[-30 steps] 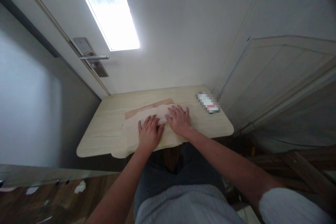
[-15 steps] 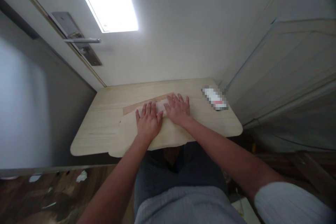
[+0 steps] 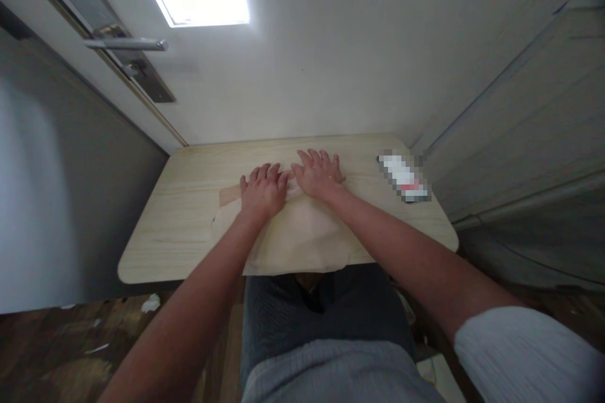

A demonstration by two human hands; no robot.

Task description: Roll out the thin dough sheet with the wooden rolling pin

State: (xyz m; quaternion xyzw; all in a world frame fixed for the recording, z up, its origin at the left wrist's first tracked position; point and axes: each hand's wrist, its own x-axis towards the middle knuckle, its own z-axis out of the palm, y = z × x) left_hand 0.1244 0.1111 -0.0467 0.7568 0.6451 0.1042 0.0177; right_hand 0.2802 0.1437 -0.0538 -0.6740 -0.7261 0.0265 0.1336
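A pale cream cloth (image 3: 302, 236) lies on a light wooden table (image 3: 189, 201), its near edge hanging over the front. My left hand (image 3: 262, 192) lies flat on the cloth's far part with fingers stretched out. Right beside it, my right hand (image 3: 319, 173) also rests flat, fingers spread, on the cloth's far edge. A brown strip (image 3: 229, 195) shows from under the cloth at the left of my left hand. Neither hand grips anything.
A blurred white and red object (image 3: 404, 177) lies at the table's right end. A white door with a metal handle (image 3: 125, 45) stands behind the table. Paper scraps (image 3: 150, 303) lie on the wooden floor at the left.
Both hands have slid away from me across the cloth toward the table's far side. The cloth now lies smoother and flatter under my forearms.
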